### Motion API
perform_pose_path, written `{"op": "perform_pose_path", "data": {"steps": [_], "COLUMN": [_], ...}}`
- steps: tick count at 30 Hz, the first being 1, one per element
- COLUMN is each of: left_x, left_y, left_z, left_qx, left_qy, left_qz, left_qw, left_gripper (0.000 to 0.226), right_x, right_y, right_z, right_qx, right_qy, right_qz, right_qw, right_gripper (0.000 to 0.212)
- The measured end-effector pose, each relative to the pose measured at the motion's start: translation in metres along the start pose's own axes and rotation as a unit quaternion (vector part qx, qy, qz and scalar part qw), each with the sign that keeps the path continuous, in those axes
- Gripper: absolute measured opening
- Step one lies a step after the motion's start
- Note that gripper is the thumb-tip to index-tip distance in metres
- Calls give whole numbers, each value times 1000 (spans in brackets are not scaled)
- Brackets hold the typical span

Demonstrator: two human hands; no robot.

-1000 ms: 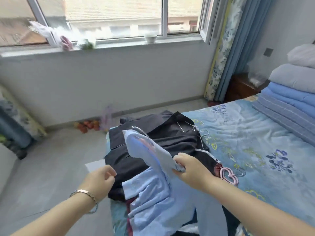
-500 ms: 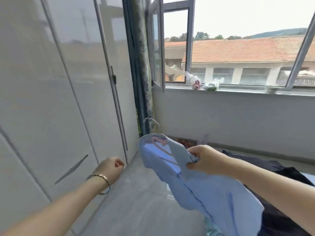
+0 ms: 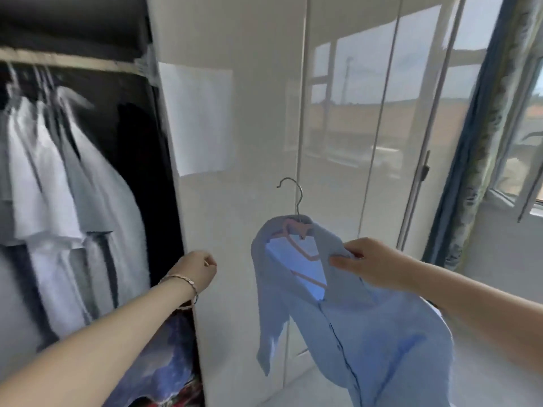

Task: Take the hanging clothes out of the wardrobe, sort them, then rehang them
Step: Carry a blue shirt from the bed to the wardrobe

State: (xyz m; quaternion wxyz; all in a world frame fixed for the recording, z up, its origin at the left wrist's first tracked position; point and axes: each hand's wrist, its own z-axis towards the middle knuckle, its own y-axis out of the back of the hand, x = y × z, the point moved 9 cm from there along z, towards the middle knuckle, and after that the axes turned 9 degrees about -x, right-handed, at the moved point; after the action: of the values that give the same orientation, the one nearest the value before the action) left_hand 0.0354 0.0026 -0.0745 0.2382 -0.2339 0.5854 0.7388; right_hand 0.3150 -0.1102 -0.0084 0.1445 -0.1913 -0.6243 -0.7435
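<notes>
The right hand pinches the collar of the blue shirt on its pink hanger, held up before the closed wardrobe doors, the left hand curled in an empty fist by the open bay at left, whose hung clothes are blurred.

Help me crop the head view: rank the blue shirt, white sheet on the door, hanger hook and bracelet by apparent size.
1. blue shirt
2. white sheet
3. hanger hook and bracelet: both small and thin, too alike to rank.
</notes>
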Motion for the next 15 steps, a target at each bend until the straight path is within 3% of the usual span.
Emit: {"op": "perform_pose_path", "data": {"steps": [8,15], "left_x": [112,145], "left_y": [98,140], "left_z": [32,65], "left_qx": [-97,-154], "left_qy": [104,152], "left_qz": [47,61], "left_qw": [989,974], "left_gripper": [19,28], "right_x": [149,240], "right_y": [-54,-68], "right_z": [110,199], "right_qx": [34,6], "right_qy": [78,140], "right_qz": [50,58], "right_qw": [995,989], "right_gripper": [39,33]}}
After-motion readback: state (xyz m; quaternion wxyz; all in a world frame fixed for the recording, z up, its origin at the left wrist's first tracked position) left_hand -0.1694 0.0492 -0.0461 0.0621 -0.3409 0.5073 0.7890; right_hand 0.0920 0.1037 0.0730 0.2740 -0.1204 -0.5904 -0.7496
